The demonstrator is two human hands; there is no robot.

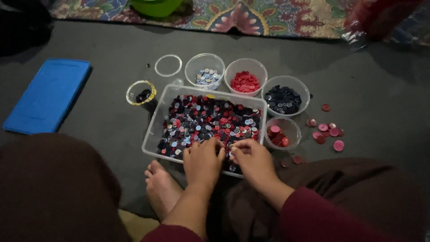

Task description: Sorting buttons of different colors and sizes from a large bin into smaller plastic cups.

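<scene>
A clear rectangular plastic tray on the grey floor holds a heap of mixed buttons in red, pink, dark blue and pale grey. My left hand and my right hand rest side by side at the tray's near edge, fingers curled down into the buttons. The right hand's fingertips pinch something small and pale, too small to identify. What the left hand's fingers hold is hidden.
Beyond the tray stand clear cups: pale buttons, red buttons, dark buttons, and a smaller cup of red-pink buttons. Loose pink buttons lie right. A yellow-rimmed cup, round lid and blue lid lie left.
</scene>
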